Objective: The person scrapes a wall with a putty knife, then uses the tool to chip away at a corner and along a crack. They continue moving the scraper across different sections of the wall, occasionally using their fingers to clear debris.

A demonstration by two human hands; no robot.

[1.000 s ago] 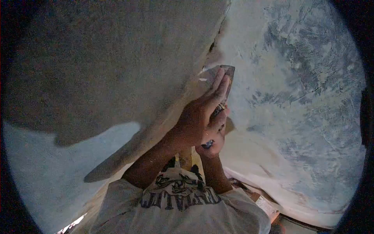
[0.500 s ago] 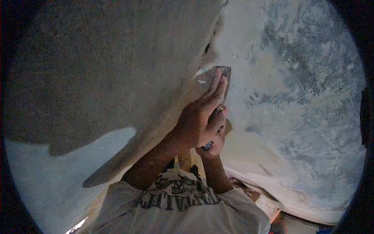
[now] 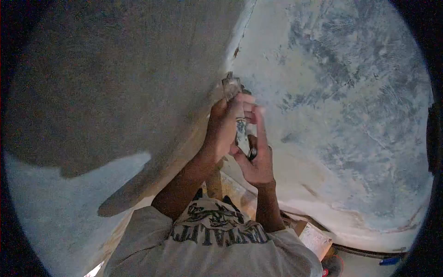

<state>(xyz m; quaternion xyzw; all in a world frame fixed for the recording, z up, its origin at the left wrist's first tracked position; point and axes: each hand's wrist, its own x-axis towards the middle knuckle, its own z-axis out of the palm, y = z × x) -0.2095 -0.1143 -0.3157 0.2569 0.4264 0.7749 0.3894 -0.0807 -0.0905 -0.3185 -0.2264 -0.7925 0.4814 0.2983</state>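
Note:
Both my hands are raised together at the seam between two wall surfaces. A flat-bladed scraper (image 3: 231, 87) points up from my left hand (image 3: 224, 124), its grey blade close against the seam. My left fingers are closed round it. My right hand (image 3: 259, 161) is just below and to the right, thumb and forefinger spread around the lower part of the handle. A dark, rounded handle end (image 3: 252, 153) shows in the crook of that hand. Part of the handle is hidden by my fingers.
A shadowed grey wall (image 3: 124, 83) rises on the left, and a patchy blue-white wall (image 3: 350, 101) on the right. A dark crack (image 3: 236, 51) runs up the seam. Low on the right are a box (image 3: 315, 240) and a blue object (image 3: 390, 261).
Both hands and the scraper have shifted left, and the blade has turned. My right hand has come lower, its thumb and forefinger spreading apart.

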